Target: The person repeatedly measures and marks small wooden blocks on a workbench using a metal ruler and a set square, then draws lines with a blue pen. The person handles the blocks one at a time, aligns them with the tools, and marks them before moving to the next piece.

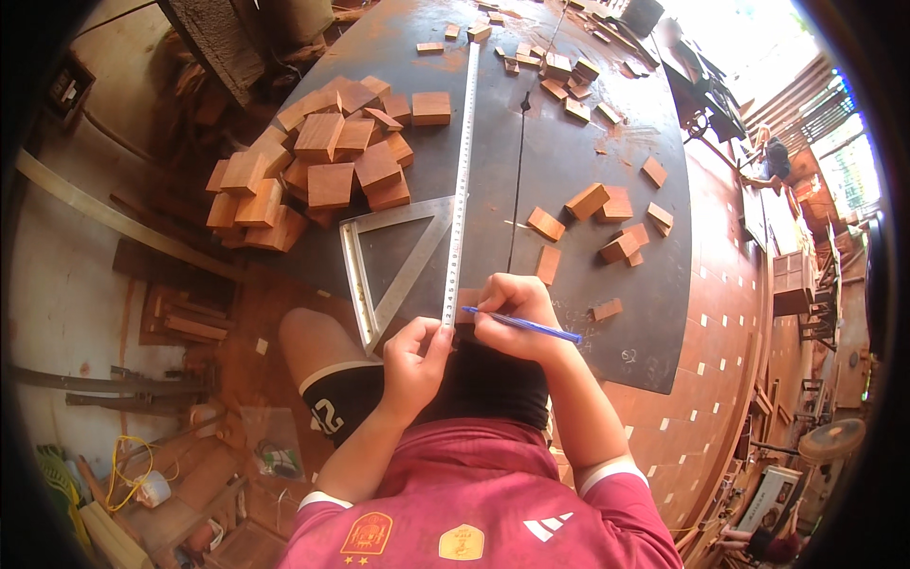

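Observation:
A long, narrow white ruler (462,180) runs from my body toward the far part of the dark table. Its near end is pinched between the thumb and fingers of my left hand (414,365). My right hand (517,318) is closed round a blue pen (533,327), whose tip points left and rests close beside the ruler's near end. Below both hands lies a reddish-brown wooden block (468,298), partly hidden by them and the ruler. Left of the ruler, a metal triangular square (393,296) lies flat, its slanted arm reaching toward the ruler.
A big pile of wooden blocks (330,185) occupies the table's left side. Several loose blocks (616,204) lie to the right, and smaller offcuts (557,66) at the far end. A dark slot (518,180) runs along the tabletop (607,327). Tiled floor (711,332) borders it.

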### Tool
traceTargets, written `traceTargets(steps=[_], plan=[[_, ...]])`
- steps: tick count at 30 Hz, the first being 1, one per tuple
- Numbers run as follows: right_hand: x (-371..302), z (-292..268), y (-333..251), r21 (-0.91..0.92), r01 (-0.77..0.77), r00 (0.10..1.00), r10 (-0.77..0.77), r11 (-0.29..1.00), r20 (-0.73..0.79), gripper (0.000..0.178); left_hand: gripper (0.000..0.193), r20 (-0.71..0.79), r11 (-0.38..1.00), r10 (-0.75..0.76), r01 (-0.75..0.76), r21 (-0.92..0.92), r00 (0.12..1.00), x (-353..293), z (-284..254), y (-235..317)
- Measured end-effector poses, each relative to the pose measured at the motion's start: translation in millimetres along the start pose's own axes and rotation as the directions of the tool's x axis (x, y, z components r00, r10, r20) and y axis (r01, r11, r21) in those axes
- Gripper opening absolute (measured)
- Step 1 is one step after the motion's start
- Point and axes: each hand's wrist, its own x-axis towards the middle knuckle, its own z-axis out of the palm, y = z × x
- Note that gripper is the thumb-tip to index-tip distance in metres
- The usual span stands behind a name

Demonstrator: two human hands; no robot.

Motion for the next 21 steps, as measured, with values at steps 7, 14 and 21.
traceTargets(steps=[7,14,21], plan=[[3.8,-4.0,0.6,-0.013,-0.009,0.999,0.010,1.000,0.049,0.018,0.016,-0.022,0.999,0.027,-0.027,0.032,0.999,0.8,3.6,-0.9],[3.9,-3.7,2.3,0.021,-0.060,0.996,0.058,0.998,0.064,0.019,0.015,-0.033,0.999,0.026,-0.025,0.028,0.999,0.3,4.8,-4.2],[4.1,-1.9,-4.2,0.046,-0.092,0.994,0.089,0.995,0.066,0.020,0.014,-0.045,1.000,0.018,-0.017,0.025,0.999,0.0,6.0,-3.1]])
